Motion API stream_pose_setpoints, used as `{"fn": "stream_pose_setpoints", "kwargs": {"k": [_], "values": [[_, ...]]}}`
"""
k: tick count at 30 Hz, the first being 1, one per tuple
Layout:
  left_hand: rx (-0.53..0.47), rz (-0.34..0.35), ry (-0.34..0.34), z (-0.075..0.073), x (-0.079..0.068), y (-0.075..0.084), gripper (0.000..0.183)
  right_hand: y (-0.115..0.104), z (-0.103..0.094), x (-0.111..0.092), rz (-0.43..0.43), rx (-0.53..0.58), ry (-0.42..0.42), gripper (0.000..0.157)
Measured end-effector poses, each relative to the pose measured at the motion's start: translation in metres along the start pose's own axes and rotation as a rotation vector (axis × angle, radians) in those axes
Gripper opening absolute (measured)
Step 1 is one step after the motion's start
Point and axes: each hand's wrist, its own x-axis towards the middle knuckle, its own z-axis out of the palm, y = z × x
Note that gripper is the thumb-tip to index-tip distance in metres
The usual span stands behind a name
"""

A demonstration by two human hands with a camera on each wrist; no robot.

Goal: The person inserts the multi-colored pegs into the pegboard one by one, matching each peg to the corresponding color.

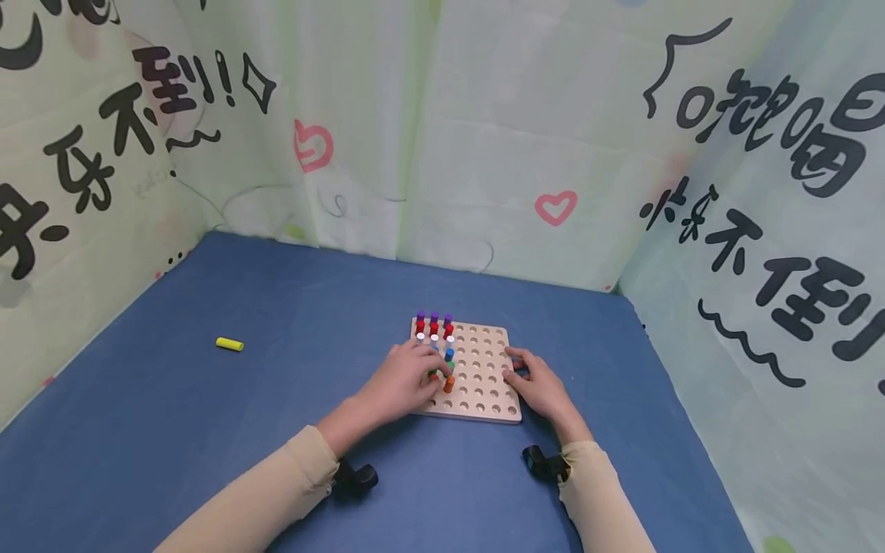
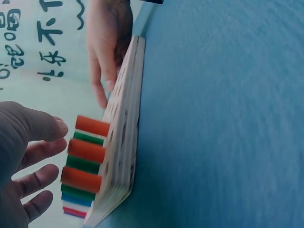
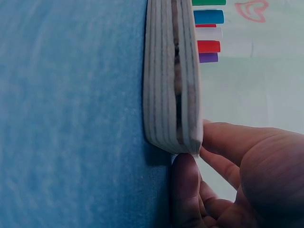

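A wooden pegboard (image 1: 484, 384) with rows of round holes lies on the blue table; coloured pegs fill its left columns. From back to front they run purple, red, white, blue, green and orange. My left hand (image 1: 408, 376) hovers over the front left of these pegs, hiding some. In the left wrist view its fingers (image 2: 40, 180) are spread and apart from the orange pegs (image 2: 88, 151), holding nothing. At the board's right edge, my right hand (image 1: 539, 384) grips the rim; its thumb (image 3: 185, 175) lies against the side and a finger touches the top edge.
A yellow peg (image 1: 230, 344) lies on its side on the blue tabletop (image 1: 297, 307), well left of the board. Pale curtains (image 1: 449, 153) with black writing and pink hearts stand at the back and both sides. A black wrist camera (image 1: 356, 478) hangs under the left sleeve.
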Motion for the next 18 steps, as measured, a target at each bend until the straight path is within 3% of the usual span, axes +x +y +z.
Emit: {"fn": "stream_pose_setpoints", "kwargs": {"k": [11,18], "values": [[0.117,-0.164,-0.009,-0.032,-0.014,-0.029,0.014,0.000,0.002,-0.002,0.003,0.003,-0.001,0.051],[0.184,-0.202,-0.030,-0.054,-0.028,-0.049,0.015,-0.001,0.000,-0.001,-0.002,0.006,-0.007,0.051]]}}
